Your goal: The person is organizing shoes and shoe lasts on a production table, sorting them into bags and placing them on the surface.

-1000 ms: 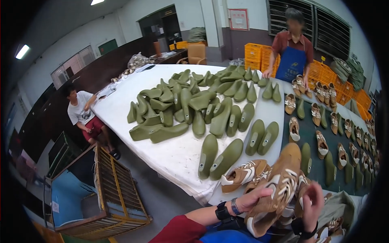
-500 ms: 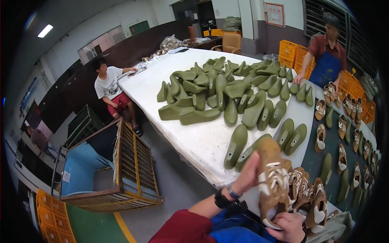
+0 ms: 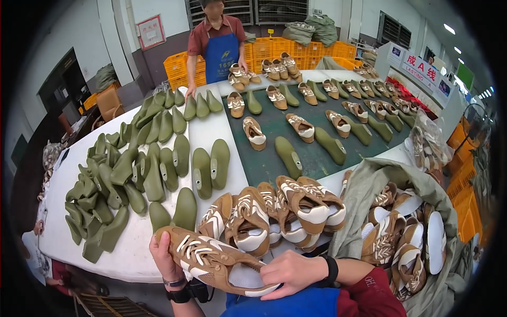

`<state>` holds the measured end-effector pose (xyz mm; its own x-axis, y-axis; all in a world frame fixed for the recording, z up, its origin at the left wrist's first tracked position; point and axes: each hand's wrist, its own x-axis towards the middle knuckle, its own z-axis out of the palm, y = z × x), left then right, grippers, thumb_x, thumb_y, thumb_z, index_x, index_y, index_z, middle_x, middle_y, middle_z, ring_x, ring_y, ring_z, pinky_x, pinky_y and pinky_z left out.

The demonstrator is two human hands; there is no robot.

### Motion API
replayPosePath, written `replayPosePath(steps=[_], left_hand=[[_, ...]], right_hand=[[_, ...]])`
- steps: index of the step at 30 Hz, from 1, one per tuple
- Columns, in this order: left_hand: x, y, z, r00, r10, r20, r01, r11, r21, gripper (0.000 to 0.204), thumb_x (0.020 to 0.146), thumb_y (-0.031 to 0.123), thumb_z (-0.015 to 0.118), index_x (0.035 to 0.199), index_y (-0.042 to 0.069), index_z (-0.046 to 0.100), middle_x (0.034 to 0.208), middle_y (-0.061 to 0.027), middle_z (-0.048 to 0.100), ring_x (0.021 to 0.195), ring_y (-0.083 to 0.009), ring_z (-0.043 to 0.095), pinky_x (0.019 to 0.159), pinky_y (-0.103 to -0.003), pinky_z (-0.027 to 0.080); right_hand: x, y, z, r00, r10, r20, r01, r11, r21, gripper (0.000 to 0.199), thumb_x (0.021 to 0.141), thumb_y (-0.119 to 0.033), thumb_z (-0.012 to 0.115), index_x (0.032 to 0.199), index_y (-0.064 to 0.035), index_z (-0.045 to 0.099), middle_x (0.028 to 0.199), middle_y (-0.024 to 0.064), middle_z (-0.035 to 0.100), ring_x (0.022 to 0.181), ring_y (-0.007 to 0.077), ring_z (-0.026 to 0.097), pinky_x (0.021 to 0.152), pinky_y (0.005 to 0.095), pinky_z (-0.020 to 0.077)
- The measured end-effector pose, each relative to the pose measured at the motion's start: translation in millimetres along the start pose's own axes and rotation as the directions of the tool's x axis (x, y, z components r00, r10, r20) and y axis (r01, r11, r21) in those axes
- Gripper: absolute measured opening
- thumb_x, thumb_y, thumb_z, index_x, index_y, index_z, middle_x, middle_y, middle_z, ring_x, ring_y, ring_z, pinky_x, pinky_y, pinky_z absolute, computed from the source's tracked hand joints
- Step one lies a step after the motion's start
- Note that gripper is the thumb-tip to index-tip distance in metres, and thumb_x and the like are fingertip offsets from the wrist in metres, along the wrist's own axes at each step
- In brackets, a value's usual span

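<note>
I hold one tan sneaker (image 3: 207, 260) with white laces sideways, low in front of my blue apron (image 3: 285, 305). Its toe is gripped by my left hand (image 3: 166, 258), thumb on top. At the other end, my right hand (image 3: 293, 272) pinches the rim of the opening near the heel, some fingertips hidden in the shoe. Just beyond it stands a row of similar sneakers (image 3: 250, 217), heels toward me. Two green shoe lasts (image 3: 185, 209) lie by the toe, partly covered by it. On my right a grey-green sack (image 3: 364, 177) bulges with more sneakers (image 3: 384, 238).
Many green lasts (image 3: 122, 168) heap on the white table (image 3: 58, 232) at left. A dark green belt (image 3: 264, 164) carries sneakers and lasts in rows. Across it a co-worker (image 3: 219, 47) in a blue apron touches a last. Orange crates (image 3: 177, 68) stand behind; a plastic bag of shoes (image 3: 429, 138) sits right.
My view has swung right, bringing the belt and the sack into sight. The sneaker, pointing away from me before, now lies crosswise with its toe to the left. Both hands still hold it.
</note>
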<state>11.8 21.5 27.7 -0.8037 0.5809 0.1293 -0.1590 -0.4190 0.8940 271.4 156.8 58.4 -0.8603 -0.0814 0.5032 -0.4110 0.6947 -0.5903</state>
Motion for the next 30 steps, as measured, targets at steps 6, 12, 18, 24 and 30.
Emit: replayPosePath(steps=[6, 12, 18, 24, 30], left_hand=[[-8, -1, 9, 0.998, -0.051, 0.045, 0.054, 0.996, -0.074, 0.018, 0.088, 0.014, 0.052, 0.092, -0.002, 0.057, 0.087, -0.0101, 0.063, 0.074, -0.0144, 0.061, 0.069, -0.026, 0.049], [-22, 6, 18, 0.997, -0.034, 0.071, 0.037, 0.998, -0.045, 0.023, 0.089, 0.018, 0.049, 0.097, -0.002, 0.056, 0.091, -0.0094, 0.063, 0.08, -0.0142, 0.06, 0.075, -0.027, 0.047], [-20, 11, 17, 0.986, -0.115, 0.121, 0.097, 0.984, 0.149, 0.022, 0.09, 0.019, 0.047, 0.097, 0.0, 0.055, 0.089, -0.006, 0.061, 0.079, -0.0122, 0.058, 0.071, -0.024, 0.047], [28, 91, 50, 0.884, 0.378, 0.274, -0.46, 0.606, 0.649, 0.021, 0.084, 0.006, 0.044, 0.103, 0.003, 0.054, 0.086, -0.0049, 0.052, 0.075, -0.0123, 0.052, 0.062, -0.023, 0.045], [78, 60, 106, 0.535, 0.625, 0.568, -0.792, 0.138, 0.595, 0.031, 0.087, 0.018, 0.044, 0.113, 0.002, 0.051, 0.111, -0.01, 0.048, 0.095, -0.0171, 0.05, 0.079, -0.033, 0.046]], right_hand=[[-19, -1, -2, 0.987, 0.147, -0.058, -0.145, 0.989, 0.042, 0.027, 0.072, -0.027, 0.07, 0.077, -0.0076, 0.051, 0.079, 0.0039, 0.053, 0.061, 0.0221, 0.055, 0.05, 0.0295, 0.0421], [-26, -3, -16, 0.964, 0.2, -0.175, -0.179, 0.975, 0.129, 0.031, 0.066, -0.019, 0.076, 0.084, -0.0064, 0.055, 0.091, 0.0068, 0.057, 0.072, 0.0213, 0.059, 0.059, 0.0273, 0.0467], [-40, 0, -22, 0.95, 0.256, -0.18, -0.202, 0.941, 0.273, 0.034, 0.064, -0.015, 0.078, 0.082, -0.0028, 0.052, 0.086, 0.0097, 0.057, 0.072, 0.023, 0.058, 0.061, 0.0275, 0.046], [-63, -10, -38, 0.883, 0.286, -0.371, -0.213, 0.951, 0.226, 0.032, 0.064, -0.018, 0.078, 0.079, -0.0035, 0.053, 0.082, 0.0115, 0.058, 0.069, 0.0211, 0.059, 0.06, 0.0284, 0.0458], [-66, -11, -32, 0.865, 0.299, -0.404, -0.214, 0.947, 0.241, 0.035, 0.069, -0.022, 0.072, 0.085, -0.0007, 0.049, 0.08, 0.0106, 0.051, 0.07, 0.0265, 0.053, 0.062, 0.0324, 0.0425]])
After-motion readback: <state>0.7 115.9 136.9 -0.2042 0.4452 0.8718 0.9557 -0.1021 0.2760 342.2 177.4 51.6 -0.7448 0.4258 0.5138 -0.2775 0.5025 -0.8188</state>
